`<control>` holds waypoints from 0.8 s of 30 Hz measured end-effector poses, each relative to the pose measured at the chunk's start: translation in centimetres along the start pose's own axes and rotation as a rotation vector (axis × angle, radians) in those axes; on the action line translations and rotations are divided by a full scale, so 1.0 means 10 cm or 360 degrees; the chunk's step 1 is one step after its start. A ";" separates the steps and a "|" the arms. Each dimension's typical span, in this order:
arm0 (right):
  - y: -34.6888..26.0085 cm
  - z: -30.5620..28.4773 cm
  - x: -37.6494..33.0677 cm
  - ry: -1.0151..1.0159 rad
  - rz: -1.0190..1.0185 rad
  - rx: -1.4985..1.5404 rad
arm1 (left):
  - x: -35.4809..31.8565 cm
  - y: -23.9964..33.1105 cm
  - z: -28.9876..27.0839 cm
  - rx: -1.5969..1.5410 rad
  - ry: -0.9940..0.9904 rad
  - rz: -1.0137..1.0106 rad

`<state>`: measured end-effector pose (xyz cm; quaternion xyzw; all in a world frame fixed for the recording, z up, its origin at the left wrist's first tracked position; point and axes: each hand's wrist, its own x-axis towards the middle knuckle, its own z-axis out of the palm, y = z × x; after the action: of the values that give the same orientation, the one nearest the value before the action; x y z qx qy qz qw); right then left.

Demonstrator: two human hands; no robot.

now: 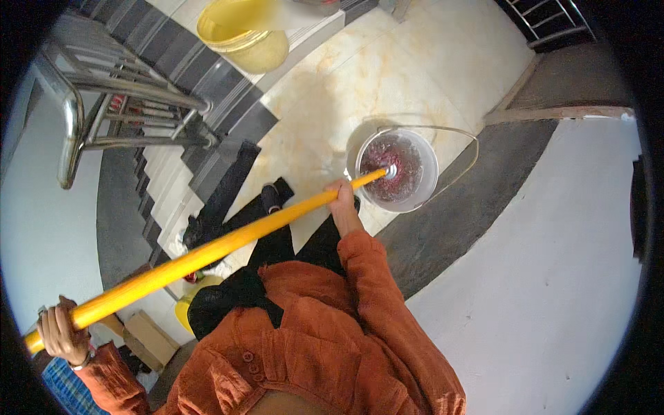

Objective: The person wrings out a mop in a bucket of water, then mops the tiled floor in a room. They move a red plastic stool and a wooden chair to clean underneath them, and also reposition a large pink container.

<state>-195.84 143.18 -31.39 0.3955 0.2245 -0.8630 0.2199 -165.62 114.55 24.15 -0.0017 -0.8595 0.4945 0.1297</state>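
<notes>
The orange shirt (311,346) fills the bottom. The left hand (61,330) has its fingers wrapped around the upper end of the yellow mop handle (207,252); the right hand (342,197) grips it lower. The mop head (394,169) sits inside the white bucket (429,173). A yellow bucket (263,52) stands on the stairs (180,62), contents unclear.

Bright daylight glares off the pale floor (387,76); fisheye edges bend, corners vignette black.
</notes>
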 end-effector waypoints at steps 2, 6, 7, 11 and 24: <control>0.03 -0.02 -0.08 -0.0007 -0.0018 -0.0068 | 0.00 0.15 0.14 0.0035 0.0185 0.0103; -0.09 0.39 -0.16 -0.0391 -0.0751 -0.0869 | 0.17 -0.32 -0.16 -0.0008 0.0196 0.0122; -0.12 0.72 -0.63 -0.0543 -0.1015 -0.1229 | 0.29 -0.44 -0.08 -0.0150 0.0496 0.0180; 0.02 0.02 -0.19 -0.0107 0.0200 0.0145 | 0.24 0.03 -0.02 -0.0215 0.0445 0.0049; 1.25 1.20 -1.99 0.0094 0.0048 0.0266 | -1.84 -1.02 2.56 -0.0590 0.0083 -0.0425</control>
<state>-184.08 130.42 -11.46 0.4411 0.1522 -0.8633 0.1926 -152.35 85.24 16.53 0.0755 -0.9245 0.3064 0.2138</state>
